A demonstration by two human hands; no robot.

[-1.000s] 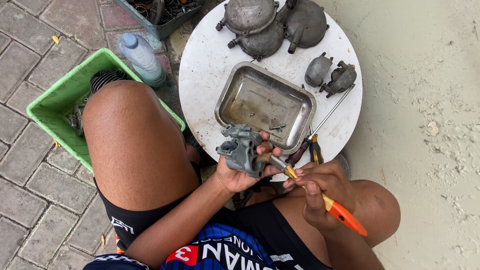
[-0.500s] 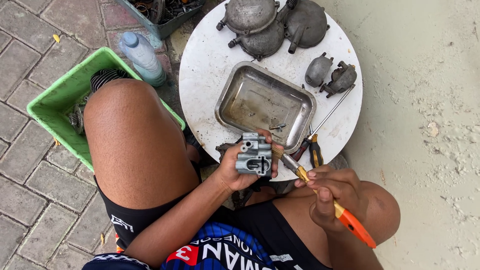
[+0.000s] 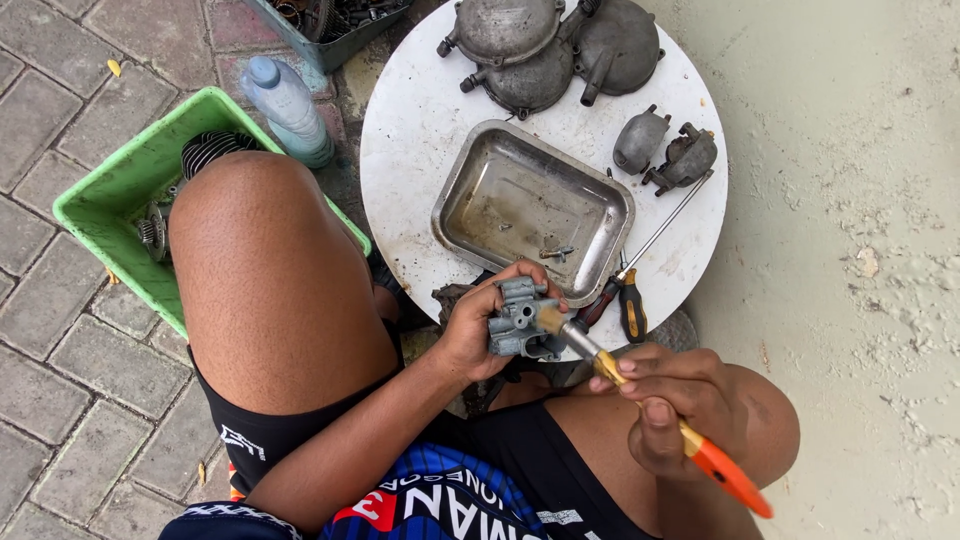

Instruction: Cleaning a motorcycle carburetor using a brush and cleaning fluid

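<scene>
Head view: left hand [image 3: 478, 335] clamped around the grey carburetor body [image 3: 520, 320] over the white round table's [image 3: 410, 170] near edge, right hand [image 3: 672, 405] closed on the orange-handled screwdriver [image 3: 640, 400]; best to keep the tip seated square, body braced, turning slowly.

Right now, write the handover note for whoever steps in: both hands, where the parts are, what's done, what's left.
Left hand: grips the grey carburetor body at the table edge, above the lap.
Right hand: holds the orange-handled brush, its tip against the body.
Tray: a few small screws inside.
Behind it: three round covers, two smaller parts.
Screwdriver and pliers lie beside the tray.
Done: body is off and in hand.
Left: brushing looks under way; nothing reassembled.
</scene>
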